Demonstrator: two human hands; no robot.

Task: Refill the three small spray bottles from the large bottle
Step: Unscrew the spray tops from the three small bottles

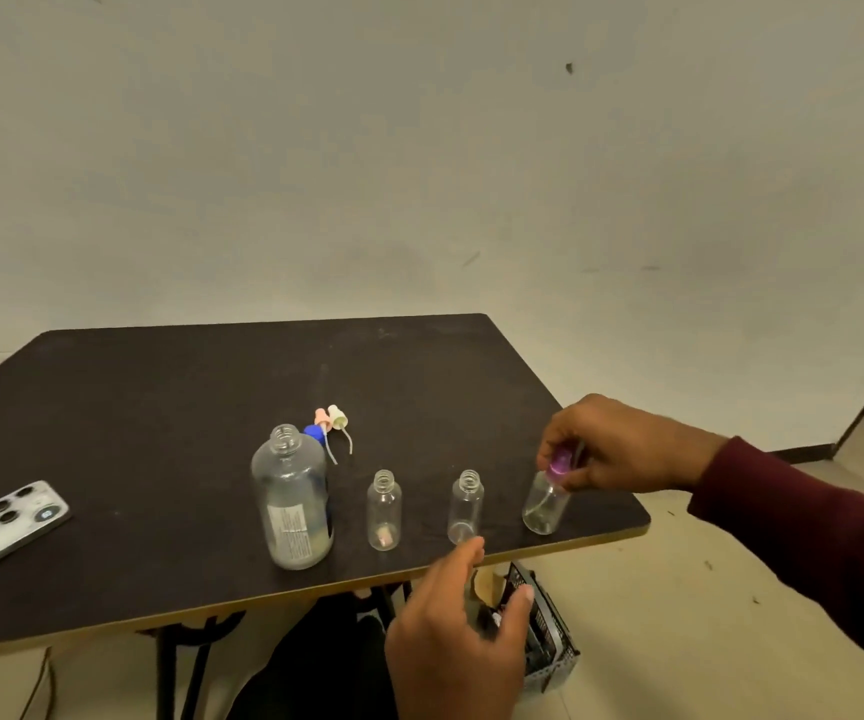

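The big bottle (pixel 292 498) stands open near the front edge of the counter (pixel 160 407), its blue cap (pixel 314 432) just behind it, so it is ready to pour from. To its right, along the same front edge, three small bottles stand upright in a row, set apart enough to be reached one at a time. The first small bottle (pixel 384 511) and the middle one (pixel 466 507) have bare threaded necks; their pink head (pixel 322 419) and cream head (pixel 338 417) lie together behind the big bottle, dip tubes trailing on the counter, clear of the pouring line. The third bottle (pixel 546 504), nearest the front right corner, still carries its purple head (pixel 557 467).

The right hand (pixel 622 449) reaches in from the right, sleeve over the counter's corner, wrist bent down, fingertips pinched around that purple head from above; probably it is unscrewing it, the last head to come off before filling. The left hand (pixel 463 631) hovers in front of the counter edge below the middle bottle, fingers loosely curled and spread, holding nothing, likely on its way to steady the third bottle. A phone (pixel 1 522) lies at the left edge.
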